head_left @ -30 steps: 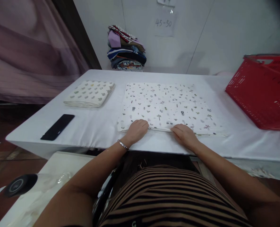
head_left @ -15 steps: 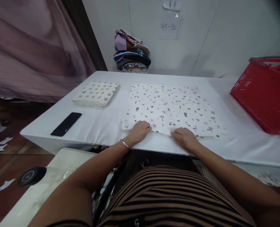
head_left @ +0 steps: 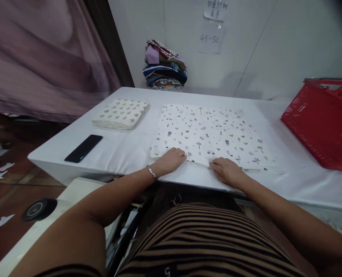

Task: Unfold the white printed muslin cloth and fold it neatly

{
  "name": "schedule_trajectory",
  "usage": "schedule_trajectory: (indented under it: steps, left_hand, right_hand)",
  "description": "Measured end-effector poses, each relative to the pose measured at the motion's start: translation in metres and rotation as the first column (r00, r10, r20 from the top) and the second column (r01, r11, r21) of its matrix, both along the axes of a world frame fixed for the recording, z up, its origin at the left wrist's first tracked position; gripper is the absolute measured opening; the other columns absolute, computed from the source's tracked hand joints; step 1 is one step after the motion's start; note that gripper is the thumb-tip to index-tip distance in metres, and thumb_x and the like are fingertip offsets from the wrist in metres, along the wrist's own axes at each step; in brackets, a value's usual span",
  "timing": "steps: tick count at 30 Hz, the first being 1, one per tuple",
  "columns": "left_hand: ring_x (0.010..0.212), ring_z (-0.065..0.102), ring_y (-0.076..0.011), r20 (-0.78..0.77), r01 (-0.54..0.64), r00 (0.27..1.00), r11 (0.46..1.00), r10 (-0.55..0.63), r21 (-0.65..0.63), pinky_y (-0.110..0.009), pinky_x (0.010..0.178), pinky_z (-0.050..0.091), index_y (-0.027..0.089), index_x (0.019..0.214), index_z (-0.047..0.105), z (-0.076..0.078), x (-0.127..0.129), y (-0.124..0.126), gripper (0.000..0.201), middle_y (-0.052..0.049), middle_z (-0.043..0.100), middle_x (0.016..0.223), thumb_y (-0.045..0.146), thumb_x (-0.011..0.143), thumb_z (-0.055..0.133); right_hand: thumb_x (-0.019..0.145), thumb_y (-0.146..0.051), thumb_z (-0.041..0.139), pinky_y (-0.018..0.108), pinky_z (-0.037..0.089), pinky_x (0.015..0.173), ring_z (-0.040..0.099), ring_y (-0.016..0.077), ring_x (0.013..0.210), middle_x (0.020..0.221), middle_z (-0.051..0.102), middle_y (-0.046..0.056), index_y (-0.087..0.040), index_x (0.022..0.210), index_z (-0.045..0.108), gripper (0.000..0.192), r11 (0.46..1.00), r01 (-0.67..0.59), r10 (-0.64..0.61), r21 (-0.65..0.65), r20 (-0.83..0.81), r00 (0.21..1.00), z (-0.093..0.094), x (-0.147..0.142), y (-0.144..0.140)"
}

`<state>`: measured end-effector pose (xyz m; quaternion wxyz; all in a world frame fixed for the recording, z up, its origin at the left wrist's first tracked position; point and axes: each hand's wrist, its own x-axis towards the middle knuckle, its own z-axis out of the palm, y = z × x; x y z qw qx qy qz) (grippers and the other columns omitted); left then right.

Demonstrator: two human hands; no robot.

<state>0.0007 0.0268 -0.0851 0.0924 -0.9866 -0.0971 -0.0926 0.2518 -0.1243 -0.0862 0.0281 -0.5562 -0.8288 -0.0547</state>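
Observation:
A white cloth [head_left: 204, 130] printed with small plants and other motifs lies flat and layered on the table in front of me. My left hand [head_left: 173, 159] grips its near edge left of the middle, fingers curled over the fabric. Further right along that same edge, my right hand [head_left: 227, 171] is closed on the cloth too, its thumb side toward the left hand. The fingertips of both hands are partly hidden. A folded cream cloth with a grey-green print [head_left: 121, 114] rests to the left, apart from my hands.
On the white-covered table [head_left: 130, 150] a black phone [head_left: 84, 148] lies near the left front. A red plastic basket [head_left: 321, 123] occupies the right end. Behind the table's far edge is a stack of folded fabrics [head_left: 165, 69] against the wall. A pinkish curtain [head_left: 44, 57] hangs at left.
The camera view has shifted slightly. Both hands keep their places on the cloth's near edge, and the cloth lies as before.

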Motion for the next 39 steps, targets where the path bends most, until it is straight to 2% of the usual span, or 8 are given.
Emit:
schedule_trajectory:
  steps: [4, 8, 13, 22, 27, 32, 35, 39]
  left_hand:
    - [0.076, 0.047, -0.0178, 0.01, 0.014, 1.0, 0.996, -0.015, 0.089, -0.033, 0.07, 0.034, 0.015, 0.084, 0.056, 0.003, 0.006, 0.002, 0.025, -0.006, 0.055, 0.08, 0.013, 0.091, 0.032]
    - [0.077, 0.046, -0.0183, 0.054, -0.02, 0.998, 0.995, 0.015, 0.1, -0.034, 0.072, 0.035, 0.015, 0.082, 0.054, 0.011, 0.004, 0.001, 0.022, -0.007, 0.054, 0.082, 0.01, 0.089, 0.034]
    - [0.079, 0.047, -0.019, 0.018, -0.025, 1.0, 0.999, 0.024, 0.026, -0.034, 0.072, 0.037, 0.016, 0.084, 0.054, 0.005, -0.01, -0.006, 0.015, -0.006, 0.054, 0.083, 0.011, 0.086, 0.04]
    - [0.088, 0.048, -0.0209, 0.051, -0.096, 0.994, 0.994, 0.099, -0.049, -0.035, 0.077, 0.039, 0.015, 0.094, 0.055, -0.012, -0.017, -0.01, 0.019, -0.008, 0.056, 0.092, 0.009, 0.08, 0.045]
    - [0.088, 0.051, -0.021, 0.045, -0.166, 0.984, 0.976, 0.174, -0.143, -0.034, 0.077, 0.041, 0.014, 0.094, 0.057, -0.007, -0.015, -0.007, 0.023, -0.008, 0.059, 0.092, 0.006, 0.075, 0.047]
    - [0.085, 0.054, -0.0194, 0.001, -0.185, 0.982, 0.953, 0.19, -0.239, -0.033, 0.077, 0.042, 0.015, 0.093, 0.059, 0.002, -0.011, 0.002, 0.022, -0.007, 0.06, 0.089, 0.009, 0.075, 0.047]
    - [0.084, 0.054, -0.0193, -0.012, -0.186, 0.982, 0.951, 0.189, -0.246, -0.033, 0.075, 0.042, 0.016, 0.091, 0.059, 0.004, -0.011, 0.001, 0.021, -0.006, 0.06, 0.088, 0.01, 0.075, 0.047]
    - [0.09, 0.051, -0.0212, 0.031, -0.195, 0.978, 0.961, 0.205, -0.198, -0.034, 0.076, 0.039, 0.016, 0.094, 0.058, 0.004, -0.014, -0.012, 0.02, -0.007, 0.058, 0.093, 0.012, 0.076, 0.05]
  right_hand:
    - [0.088, -0.014, 0.039, 0.032, 0.039, 0.077, 0.051, 0.0203, 0.089, 0.105, 0.061, 0.011, -0.013, 0.115, 0.058, 0.033, 0.999, 0.006, -0.007, 0.036, 0.035, 0.999, -0.004, 0.0, -0.001]
    - [0.087, -0.01, 0.037, 0.032, 0.041, 0.077, 0.052, 0.0202, 0.089, 0.105, 0.061, 0.012, -0.012, 0.116, 0.057, 0.035, 0.992, 0.011, -0.013, 0.124, 0.021, 1.0, -0.015, 0.0, -0.003]
    - [0.088, -0.011, 0.037, 0.031, 0.042, 0.079, 0.052, 0.0191, 0.09, 0.103, 0.061, 0.012, -0.013, 0.114, 0.059, 0.034, 0.987, -0.051, 0.055, 0.149, -0.023, 0.998, -0.018, -0.001, -0.006]
    - [0.086, -0.009, 0.039, 0.031, 0.04, 0.077, 0.05, 0.0204, 0.091, 0.104, 0.06, 0.011, -0.014, 0.114, 0.058, 0.034, 0.997, -0.027, 0.029, 0.069, -0.022, 0.999, -0.014, -0.006, -0.006]
    - [0.085, -0.008, 0.041, 0.034, 0.038, 0.075, 0.049, 0.0235, 0.094, 0.108, 0.058, 0.014, -0.012, 0.121, 0.053, 0.039, 0.992, 0.054, -0.056, 0.118, 0.018, 0.998, -0.01, -0.033, 0.007]
    - [0.09, -0.013, 0.038, 0.035, 0.037, 0.074, 0.049, 0.0234, 0.091, 0.105, 0.058, 0.014, -0.013, 0.124, 0.05, 0.036, 0.985, 0.038, -0.038, 0.166, -0.005, 0.999, -0.015, -0.061, 0.031]
    - [0.09, -0.013, 0.039, 0.033, 0.037, 0.073, 0.049, 0.0219, 0.086, 0.099, 0.06, 0.012, -0.013, 0.119, 0.054, 0.032, 0.987, 0.026, -0.023, 0.156, -0.018, 1.0, -0.018, -0.064, 0.038]
    - [0.09, -0.014, 0.041, 0.031, 0.038, 0.073, 0.05, 0.0202, 0.084, 0.095, 0.06, 0.01, -0.014, 0.113, 0.057, 0.028, 0.993, 0.002, 0.003, 0.12, -0.043, 0.999, -0.017, -0.06, 0.038]
